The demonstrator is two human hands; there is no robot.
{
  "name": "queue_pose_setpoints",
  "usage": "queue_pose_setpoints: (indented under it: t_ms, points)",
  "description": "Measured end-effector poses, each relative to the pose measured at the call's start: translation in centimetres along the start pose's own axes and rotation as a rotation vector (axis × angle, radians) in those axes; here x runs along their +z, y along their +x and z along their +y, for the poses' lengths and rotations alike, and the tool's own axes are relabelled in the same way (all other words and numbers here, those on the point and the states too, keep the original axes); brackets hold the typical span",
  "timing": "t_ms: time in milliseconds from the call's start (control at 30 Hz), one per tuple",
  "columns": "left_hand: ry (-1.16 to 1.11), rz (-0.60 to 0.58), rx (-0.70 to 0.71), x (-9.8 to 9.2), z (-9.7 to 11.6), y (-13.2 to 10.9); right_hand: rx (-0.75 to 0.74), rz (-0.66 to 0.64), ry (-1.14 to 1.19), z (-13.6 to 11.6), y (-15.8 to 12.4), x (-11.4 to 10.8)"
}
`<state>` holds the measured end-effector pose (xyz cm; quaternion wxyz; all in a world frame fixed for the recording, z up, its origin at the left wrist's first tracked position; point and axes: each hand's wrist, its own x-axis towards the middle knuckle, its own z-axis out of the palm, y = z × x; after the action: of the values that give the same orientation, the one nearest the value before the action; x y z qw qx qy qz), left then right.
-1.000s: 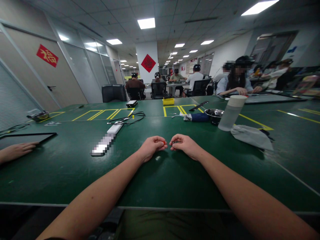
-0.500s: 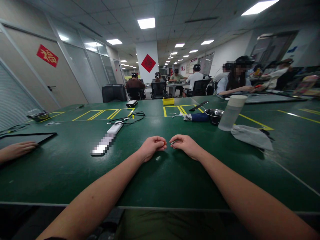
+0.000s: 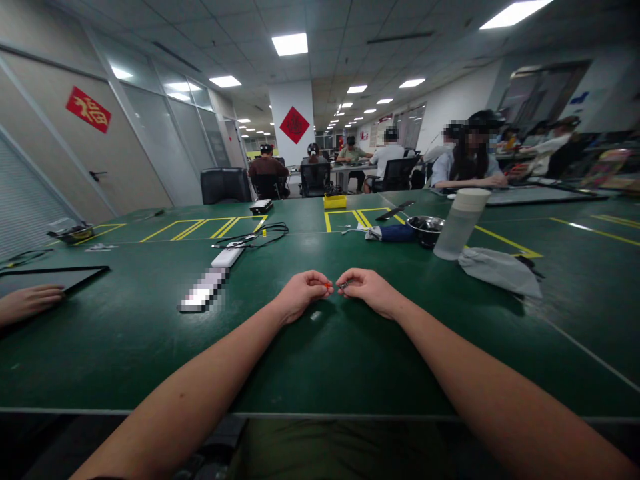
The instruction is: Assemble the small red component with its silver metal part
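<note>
My left hand (image 3: 304, 295) is closed in a pinch on a small orange piece (image 3: 328, 286), mostly covered by the fingers. Close beside it, my right hand (image 3: 369, 292) pinches a small silvery metal piece (image 3: 343, 286). Both pieces are too small for me to tell their kind. A narrow gap separates the two sets of fingertips. Both hands are just over the green table (image 3: 340, 367), palms facing each other.
A phone (image 3: 203, 290) and white power bank (image 3: 227, 255) with a black cable (image 3: 265, 233) lie left. Rightward are a folded umbrella (image 3: 393, 233), metal bowl (image 3: 427, 230), bottle (image 3: 460, 223) and grey pouch (image 3: 500, 272). Another person's hand (image 3: 33, 303) rests at far left.
The view has shifted slightly. Both hands keep their pinches, and the orange piece shows at a slightly different angle between the left fingertips.
</note>
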<state>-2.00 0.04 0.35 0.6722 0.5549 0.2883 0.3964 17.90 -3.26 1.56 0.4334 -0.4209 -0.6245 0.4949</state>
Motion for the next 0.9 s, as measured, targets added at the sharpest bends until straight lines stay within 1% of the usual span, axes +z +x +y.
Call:
queue_pose_setpoints:
  t_ms: [233, 367, 433, 533, 667, 800, 900]
  points:
    - [0.019, -0.008, -0.001, 0.11, 0.10, -0.04, -0.033, -0.033, -0.035, 0.26, 0.15, -0.08]
    - [0.006, -0.009, -0.026, -0.04, 0.01, -0.05, -0.031, -0.017, 0.030, 0.15, 0.08, 0.09]
    - [0.008, -0.012, -0.015, -0.14, -0.08, -0.01, -0.031, -0.012, 0.039, 0.07, 0.02, 0.15]
    - [0.043, -0.017, 0.012, -0.21, -0.17, 0.07, -0.051, 0.000, -0.004, 0.04, -0.02, 0.12]
    - [0.129, 0.012, 0.012, -0.04, -0.13, 0.11, -0.059, 0.008, -0.112, 0.10, -0.02, 0.00]
    - [0.136, 0.026, 0.025, 0.12, -0.06, 0.06, -0.045, 0.016, -0.108, 0.06, -0.07, -0.04]
    - [0.194, 0.032, 0.053, -0.04, -0.13, 0.12, -0.047, 0.015, -0.137, -0.03, -0.10, -0.08]
